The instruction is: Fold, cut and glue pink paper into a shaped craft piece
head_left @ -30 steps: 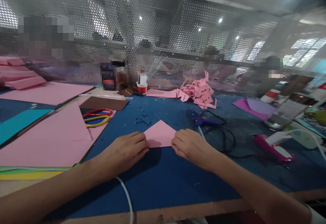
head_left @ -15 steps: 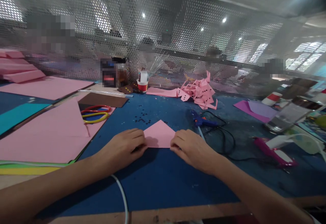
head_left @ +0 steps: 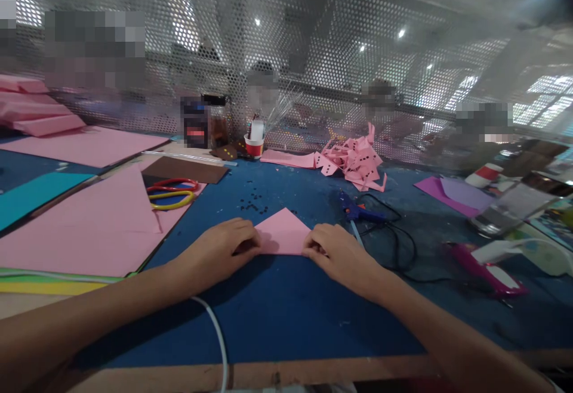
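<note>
A pink sheet of paper (head_left: 285, 235), folded into a triangle with its point away from me, lies flat on the blue table. My left hand (head_left: 226, 248) pinches its left corner, fingers bent and thumb near the folded edge. At the opposite corner, my right hand (head_left: 338, 253) grips the paper the same way. Both corners are hidden under my fingers. Small black dots (head_left: 253, 203) are scattered on the table just beyond the triangle.
To the left, scissors with red and yellow handles (head_left: 174, 203) rest on large pink sheets (head_left: 85, 226). A blue glue gun (head_left: 358, 209) with a black cord lies to the right, near a magenta tool (head_left: 487, 271). Pink paper scraps (head_left: 353, 160) are heaped at the back.
Both hands stay at the triangle's two corners, with the thumbs and fingers shifted slightly. The whole view has moved a little; the paper keeps its folded shape.
</note>
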Available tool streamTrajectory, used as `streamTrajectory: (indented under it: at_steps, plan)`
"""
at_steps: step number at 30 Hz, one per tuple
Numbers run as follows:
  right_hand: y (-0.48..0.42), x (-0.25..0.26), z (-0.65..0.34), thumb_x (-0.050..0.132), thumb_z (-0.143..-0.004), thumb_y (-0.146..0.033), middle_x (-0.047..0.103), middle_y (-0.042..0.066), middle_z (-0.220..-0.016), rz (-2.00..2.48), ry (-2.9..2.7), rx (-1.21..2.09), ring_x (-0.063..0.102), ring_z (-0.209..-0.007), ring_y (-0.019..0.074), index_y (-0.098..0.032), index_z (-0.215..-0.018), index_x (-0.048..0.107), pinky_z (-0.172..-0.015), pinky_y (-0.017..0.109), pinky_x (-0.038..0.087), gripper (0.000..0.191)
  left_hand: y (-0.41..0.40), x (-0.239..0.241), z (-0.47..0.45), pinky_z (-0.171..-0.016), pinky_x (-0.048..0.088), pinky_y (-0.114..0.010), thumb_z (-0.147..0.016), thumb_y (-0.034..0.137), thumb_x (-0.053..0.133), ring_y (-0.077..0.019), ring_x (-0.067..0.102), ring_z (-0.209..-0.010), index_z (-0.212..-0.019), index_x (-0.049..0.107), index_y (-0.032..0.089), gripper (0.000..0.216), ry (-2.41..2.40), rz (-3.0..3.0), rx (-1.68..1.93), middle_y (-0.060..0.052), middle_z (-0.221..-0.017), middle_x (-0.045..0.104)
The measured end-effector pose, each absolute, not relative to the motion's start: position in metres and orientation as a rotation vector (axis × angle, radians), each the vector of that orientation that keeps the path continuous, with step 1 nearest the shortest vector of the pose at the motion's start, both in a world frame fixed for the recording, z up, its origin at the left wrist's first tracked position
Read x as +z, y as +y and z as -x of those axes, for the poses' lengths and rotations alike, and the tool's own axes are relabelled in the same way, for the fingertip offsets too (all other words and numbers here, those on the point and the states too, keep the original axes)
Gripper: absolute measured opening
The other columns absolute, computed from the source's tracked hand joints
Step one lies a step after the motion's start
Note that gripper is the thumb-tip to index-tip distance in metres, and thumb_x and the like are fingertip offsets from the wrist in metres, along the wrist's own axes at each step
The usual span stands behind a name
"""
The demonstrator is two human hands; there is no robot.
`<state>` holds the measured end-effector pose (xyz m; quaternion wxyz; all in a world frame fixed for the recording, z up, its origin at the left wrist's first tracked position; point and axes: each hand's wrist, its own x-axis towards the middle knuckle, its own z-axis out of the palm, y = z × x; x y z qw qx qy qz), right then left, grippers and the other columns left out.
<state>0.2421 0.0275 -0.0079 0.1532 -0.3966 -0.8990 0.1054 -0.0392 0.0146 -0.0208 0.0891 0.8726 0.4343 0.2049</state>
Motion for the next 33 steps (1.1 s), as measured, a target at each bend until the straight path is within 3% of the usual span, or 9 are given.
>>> streamTrajectory:
  at_steps: [14,18,21,33]
  plan:
    - [0.0276,-0.0075,-0.2403,0.065,-0.093,-0.022,0.067,0.000,-0.089,1.279,-2.475,0.428,0.058,-0.082,0.0148,-0.020,-0.089,0.065,-0.073,0.029,0.035,0.004,0.0155,-0.0209,0.0397,-0.076,0.041,-0.028,-0.097,0.020,0.055,-0.0171,0.058,-0.085,-0.091,0.063,0.020,0.009,1.292,-2.592,0.581,-0.001,-0.090,0.064]
    - [0.0270,-0.0080,-0.2399,0.064,-0.092,-0.021,0.066,0.000,-0.088,1.266,-2.477,0.421,0.057,-0.084,0.0152,-0.020,-0.088,0.064,-0.073,0.029,0.036,0.004,0.0128,-0.0236,0.0387,-0.084,0.042,-0.032,-0.102,0.019,0.049,-0.0189,0.059,-0.095,-0.109,0.065,0.023,0.018,1.175,-2.776,0.563,-0.003,-0.101,0.065]
    - [0.0265,-0.0090,-0.2388,0.064,-0.091,-0.020,0.065,0.000,-0.089,1.257,-2.493,0.374,0.056,-0.085,0.0158,-0.019,-0.089,0.064,-0.075,0.029,0.036,0.003,0.0096,-0.0241,0.0365,-0.089,0.042,-0.035,-0.100,0.007,0.043,-0.0199,0.057,-0.100,-0.126,0.061,0.028,0.038,1.071,-2.942,0.479,-0.004,-0.109,0.064]
    - [0.0274,-0.0062,-0.2409,0.061,-0.085,-0.014,0.065,0.000,-0.085,1.281,-2.511,0.338,0.055,-0.080,0.0149,-0.019,-0.085,0.064,-0.071,0.028,0.034,0.005,0.0074,-0.0249,0.0343,-0.088,0.049,-0.037,-0.093,0.000,0.044,-0.0225,0.058,-0.098,-0.126,0.062,0.019,0.042,0.972,-3.088,0.339,-0.007,-0.111,0.065]
